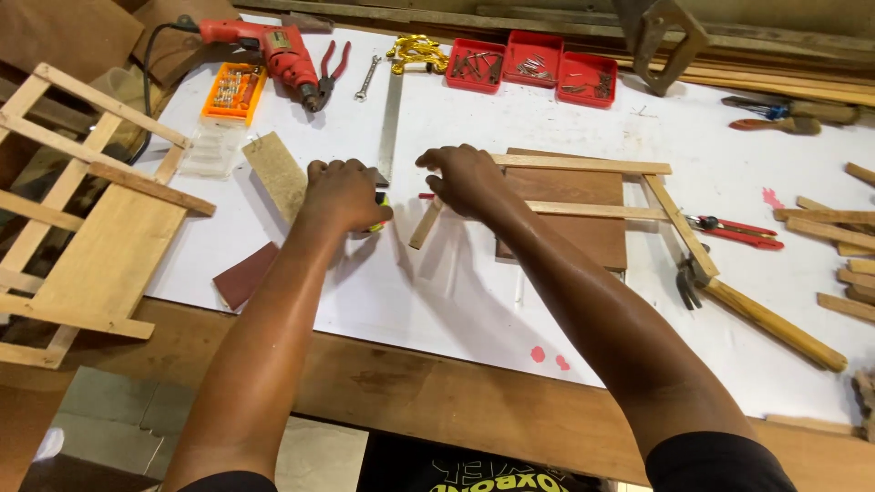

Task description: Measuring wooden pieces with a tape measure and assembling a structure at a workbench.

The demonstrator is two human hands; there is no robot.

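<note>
Bare wooden table edge [437,401]; left hand [344,193] fingers curled over small tape measure [381,211]; right hand [465,178] fingers spread, pressing thin pale wooden slat [425,225].

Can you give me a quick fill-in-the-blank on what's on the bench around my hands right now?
1. The three trays of small metal parts at the back of the bench are coloured ____.
2. The right hand rests on thin wooden ____ laid over the brown board.
3. The hammer lies to the ____ of that board.
4. The left hand sits just below the end of a long metal ____.

Missing words: red; strips; right; ruler
</note>
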